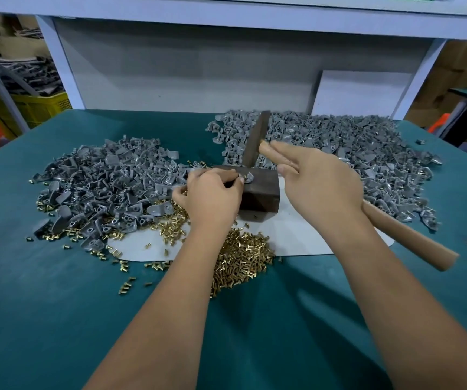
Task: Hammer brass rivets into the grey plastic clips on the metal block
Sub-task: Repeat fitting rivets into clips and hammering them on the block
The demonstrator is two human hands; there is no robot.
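One hammer (257, 136), one metal block (257, 190), two clip heaps (108, 181), one rivet heap (240, 257).

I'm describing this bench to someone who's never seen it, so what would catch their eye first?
Probably the two hands over the dark metal block at the table's middle: the left hand pinches a grey clip on its top, the right hand grips a wooden-handled hammer, its head above the block. Then the grey clip heaps on both sides and the brass rivets piled in front.
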